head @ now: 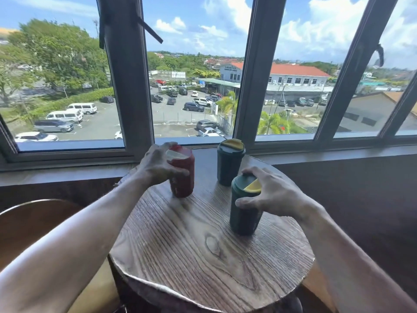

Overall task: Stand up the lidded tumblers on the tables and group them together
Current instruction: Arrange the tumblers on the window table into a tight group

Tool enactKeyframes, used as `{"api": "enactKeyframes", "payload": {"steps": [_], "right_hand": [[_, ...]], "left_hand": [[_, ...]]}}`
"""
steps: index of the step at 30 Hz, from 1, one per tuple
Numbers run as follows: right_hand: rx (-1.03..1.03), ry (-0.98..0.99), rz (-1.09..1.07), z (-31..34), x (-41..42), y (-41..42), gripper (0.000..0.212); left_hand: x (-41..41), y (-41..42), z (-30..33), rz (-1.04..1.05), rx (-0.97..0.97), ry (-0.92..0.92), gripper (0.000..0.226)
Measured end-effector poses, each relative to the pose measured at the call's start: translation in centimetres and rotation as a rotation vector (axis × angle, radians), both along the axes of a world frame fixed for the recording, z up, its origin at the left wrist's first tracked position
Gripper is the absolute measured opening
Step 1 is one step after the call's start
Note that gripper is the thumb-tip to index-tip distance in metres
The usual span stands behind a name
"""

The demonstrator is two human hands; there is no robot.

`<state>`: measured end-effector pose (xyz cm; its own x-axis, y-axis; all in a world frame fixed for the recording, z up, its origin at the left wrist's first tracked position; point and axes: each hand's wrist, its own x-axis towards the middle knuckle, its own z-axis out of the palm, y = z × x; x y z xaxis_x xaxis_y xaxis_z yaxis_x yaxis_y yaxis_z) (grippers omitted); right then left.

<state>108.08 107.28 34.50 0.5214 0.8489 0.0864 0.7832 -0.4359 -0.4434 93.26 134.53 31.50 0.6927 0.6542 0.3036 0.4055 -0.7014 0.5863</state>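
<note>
Tumblers – 3 on the round table (pixel 203 256): the left hand (pixel 158 164) clasps the blurred red tumbler (pixel 182 175) from its side, the right hand (pixel 274 195) grips the near green tumbler (pixel 244 211) by its lid. Both grips look meant for sliding them toward the far green tumbler (pixel 229 163) standing between and beyond the hands.

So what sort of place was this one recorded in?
Probably a café or lounge on an upper floor: a small round wood-grain table sits against a wide dark-framed window overlooking a car park, with a curved wooden chair back beside it.
</note>
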Motion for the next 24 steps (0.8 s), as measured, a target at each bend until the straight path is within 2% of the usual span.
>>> {"api": "enactKeyframes", "payload": {"steps": [3,6,11,14,24], "right_hand": [[0.006,0.027,0.007,0.0,0.1,0.0,0.079],[0.012,0.038,0.015,0.0,0.2,0.0,0.08],[-0.041,-0.007,0.046,0.3,0.4,-0.2,0.087],[-0.112,-0.012,0.091,0.7,0.3,-0.1,0.096],[-0.007,0.011,0.028,0.5,-0.1,0.6,0.09]], "left_hand": [[0.3,-2.0,0.9,-0.065,0.047,0.095,0.089],[0.3,-2.6,0.5,-0.06,0.03,0.046,0.081],[-0.5,-2.1,0.5,-0.072,-0.051,0.059,0.103],[-0.8,-2.8,0.7,-0.079,-0.104,0.048,0.097],[0.3,-6.8,0.8,-0.264,-0.129,0.046,0.088]]}}
